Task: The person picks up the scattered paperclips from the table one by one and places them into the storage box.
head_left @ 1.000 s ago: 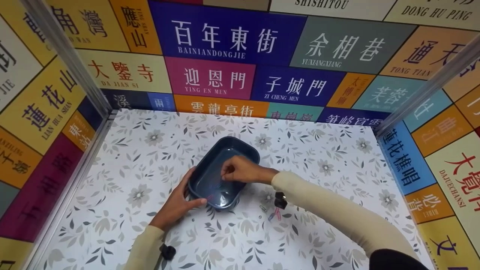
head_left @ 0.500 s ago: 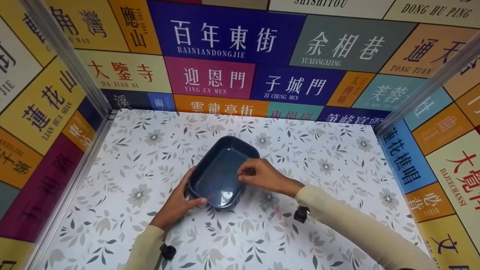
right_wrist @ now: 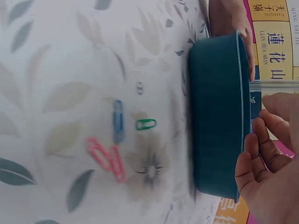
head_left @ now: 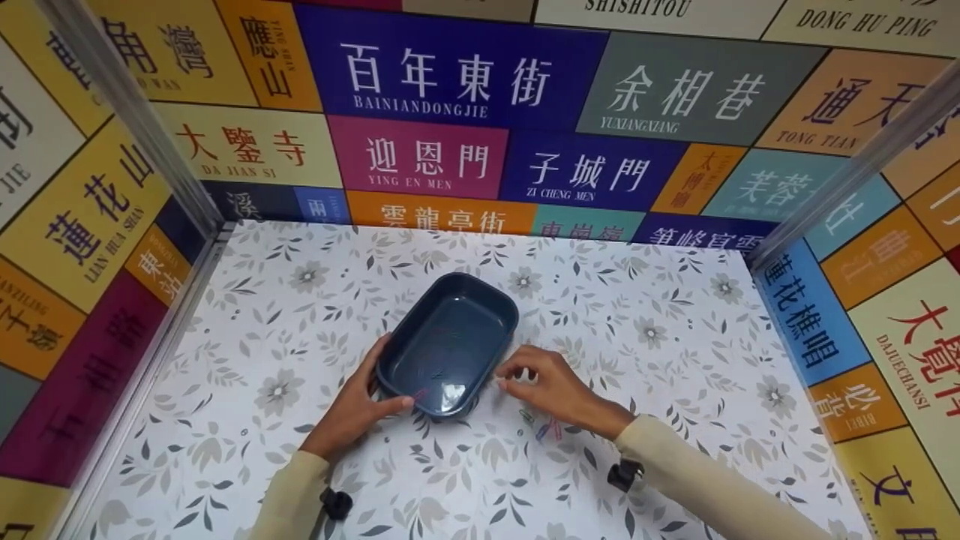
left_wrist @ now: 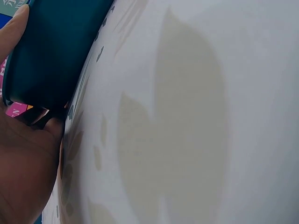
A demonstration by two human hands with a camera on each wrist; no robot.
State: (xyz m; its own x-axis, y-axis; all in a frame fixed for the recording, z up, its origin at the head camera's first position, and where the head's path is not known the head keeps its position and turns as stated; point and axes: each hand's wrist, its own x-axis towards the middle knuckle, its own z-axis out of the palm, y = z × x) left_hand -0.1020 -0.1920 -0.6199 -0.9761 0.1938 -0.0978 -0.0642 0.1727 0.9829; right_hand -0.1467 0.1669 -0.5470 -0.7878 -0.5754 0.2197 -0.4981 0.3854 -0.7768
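A dark blue rectangular container (head_left: 411,352) stands on the table, slanted away to the right. My left hand (head_left: 354,411) grips its near left corner, thumb over the rim and fingers along the outer wall; the left wrist view shows that hand (left_wrist: 28,168) against the container wall (left_wrist: 56,56). My right hand (head_left: 555,391) hovers beside the container's right side, fingers loosely bent, with nothing visible in them. Below it on the table lie a green paper clip (right_wrist: 145,124), a blue paper clip (right_wrist: 118,122) and two pink paper clips (right_wrist: 117,164). Inside the container a pink clip (head_left: 420,393) shows, with other small clips, faint.
The white table (head_left: 277,330) has a grey leaf and flower print. Panels with coloured signs (head_left: 442,67) rise at the back and both sides, with metal posts (head_left: 161,127) at the corners.
My right hand has come out of the container over its right rim and moved down and right toward the loose paper clips. My left hand and the container have stayed in place.
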